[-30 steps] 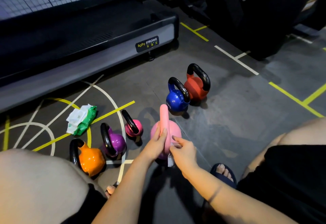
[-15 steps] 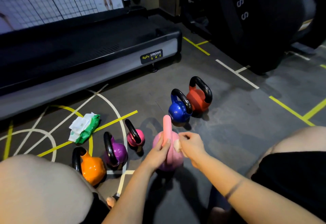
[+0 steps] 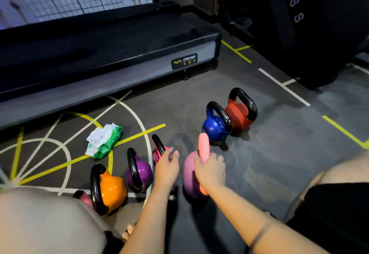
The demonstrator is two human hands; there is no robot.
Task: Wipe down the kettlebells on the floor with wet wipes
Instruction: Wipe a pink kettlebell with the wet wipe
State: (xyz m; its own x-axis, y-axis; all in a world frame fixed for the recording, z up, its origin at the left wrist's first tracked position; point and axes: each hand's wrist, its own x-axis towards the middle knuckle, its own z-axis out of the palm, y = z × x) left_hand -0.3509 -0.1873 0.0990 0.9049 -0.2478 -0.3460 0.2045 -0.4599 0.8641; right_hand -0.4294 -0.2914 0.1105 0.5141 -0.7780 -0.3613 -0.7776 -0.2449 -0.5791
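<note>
The floor (image 3: 269, 153) is dark grey rubber matting crossed by yellow and white tape lines. A treadmill (image 3: 123, 54) with a "BODY STRONG" label runs along the far side from 9 to 12 o'clock. A dark machine (image 3: 319, 30) fills the 1 to 2 o'clock corner. The person sits low, with a bare knee (image 3: 40, 219) at 7 o'clock.

The pink kettlebell (image 3: 189, 175) stands upright on the floor at the middle of the view. The right hand (image 3: 211, 171) grips its handle from the near side, fingers (image 3: 218, 158) curled round the bar. No wipe shows in that hand. The left hand (image 3: 166, 168) hangs just beside the bell at its 9 o'clock, not touching it. Its fingers (image 3: 175, 153) are loosely bent and blurred, and hold nothing visible.

At 1 o'clock from the pink bell stand the blue kettlebell (image 3: 214, 129) and the red kettlebell (image 3: 238, 118), touching each other. At 9 to 10 o'clock is the magenta kettlebell (image 3: 159, 151), partly behind the left hand. The purple kettlebell (image 3: 139, 173) and then the orange kettlebell (image 3: 111, 191) stand farther left.

The wipes pack (image 3: 107, 143), green, lies on the floor at 10 o'clock, well apart from both hands. White wipes (image 3: 97, 136) stick out of its open top.
</note>
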